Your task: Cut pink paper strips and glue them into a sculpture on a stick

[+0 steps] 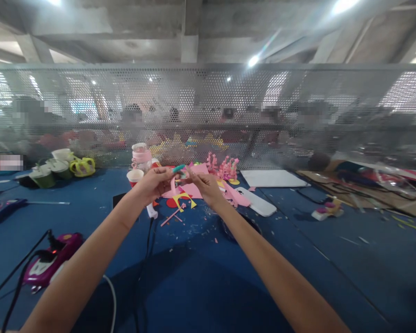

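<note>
My left hand (155,184) is closed at the fingertips on a small piece with a teal strip (179,168) and a pale pink strip (173,185) hanging down. Close beside it on the right, my right hand (205,186) pinches at the same small piece; its exact shape is too small to tell. Beneath and behind both hands lie pink sheets (241,196) and a yellow cut-out (184,201) on the blue table (194,277). Several frilly pink figures (228,167) stand behind my right hand.
A paper cup (134,176) and pink-lidded bottle (141,156) stand behind my left hand. A white glue gun (151,211) lies nearer. At left is a purple power strip (52,263) with cables; at right, a white phone (258,202) and white board (274,178). Behind rises a perforated screen (208,101).
</note>
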A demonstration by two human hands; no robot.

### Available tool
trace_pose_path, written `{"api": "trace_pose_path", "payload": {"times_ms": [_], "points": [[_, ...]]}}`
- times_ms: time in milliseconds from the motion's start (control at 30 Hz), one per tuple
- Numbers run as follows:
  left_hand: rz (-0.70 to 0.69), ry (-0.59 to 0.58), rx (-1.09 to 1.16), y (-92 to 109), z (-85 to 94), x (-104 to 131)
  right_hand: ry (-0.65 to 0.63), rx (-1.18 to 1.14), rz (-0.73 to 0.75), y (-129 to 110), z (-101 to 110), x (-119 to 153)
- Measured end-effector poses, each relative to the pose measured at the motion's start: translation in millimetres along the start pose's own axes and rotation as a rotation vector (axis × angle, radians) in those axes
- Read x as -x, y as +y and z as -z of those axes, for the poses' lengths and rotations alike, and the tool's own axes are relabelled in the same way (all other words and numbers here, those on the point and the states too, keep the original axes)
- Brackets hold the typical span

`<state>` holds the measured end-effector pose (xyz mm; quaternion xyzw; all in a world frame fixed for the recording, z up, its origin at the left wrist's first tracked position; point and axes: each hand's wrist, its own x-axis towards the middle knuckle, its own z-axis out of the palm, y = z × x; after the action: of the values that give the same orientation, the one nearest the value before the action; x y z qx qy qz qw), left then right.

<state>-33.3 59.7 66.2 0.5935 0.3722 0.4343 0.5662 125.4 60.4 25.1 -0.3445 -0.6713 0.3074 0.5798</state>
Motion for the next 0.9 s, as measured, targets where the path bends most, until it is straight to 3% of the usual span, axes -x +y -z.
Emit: {"api": "trace_pose_path", "payload": {"times_ms": [167,367,600,767,900], "points": [[0.057,-0.062,0.170,-1,3.5,-2,-0.040,0.043,-0.036,4,1,0],[0.119,-0.160,0.120,-4,-6.0,1,0.097,-0.054,-0.128,0,3,-2],[-0.031,-0.181,-0.254,-15,-15.4,2,0.093,-0.313,-0.277,-13,1,-2],[-0.157,-0.154,-0.404,-22,-9.8,-5,-0.049,-0.543,-0.324,-17,2,2],[-0.372,-0.065,-0.703,-21,-0.7,-8,0.005,-0.487,-0.416,-11,-1,3]]}}
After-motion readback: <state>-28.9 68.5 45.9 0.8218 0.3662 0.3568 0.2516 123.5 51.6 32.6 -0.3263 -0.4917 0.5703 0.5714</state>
